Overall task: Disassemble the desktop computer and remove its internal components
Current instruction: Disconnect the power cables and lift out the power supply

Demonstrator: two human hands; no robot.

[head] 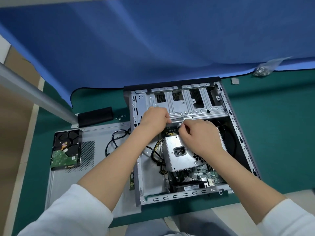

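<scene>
The open desktop case [242,138] lies flat on the green mat. A silver power supply [180,157] sits loose and tilted inside it, over the green motherboard [207,176]. Yellow and black power cables [159,143] run from the supply toward the drive cage [187,104]. My left hand [154,120] is curled at the cage's near lip, and what it holds is hidden. My right hand [201,137] rests across the supply's far edge. Its fingertips pinch a dark plug at the cable ends, close to my left fingers.
The removed side panel [100,167] lies left of the case with a hard drive [65,149] on it. A memory stick [131,182], a black cover [95,116], loose screws [120,117], a screw bag [262,70] and a slanted metal pole [34,94] are around. Blue cloth covers the far side.
</scene>
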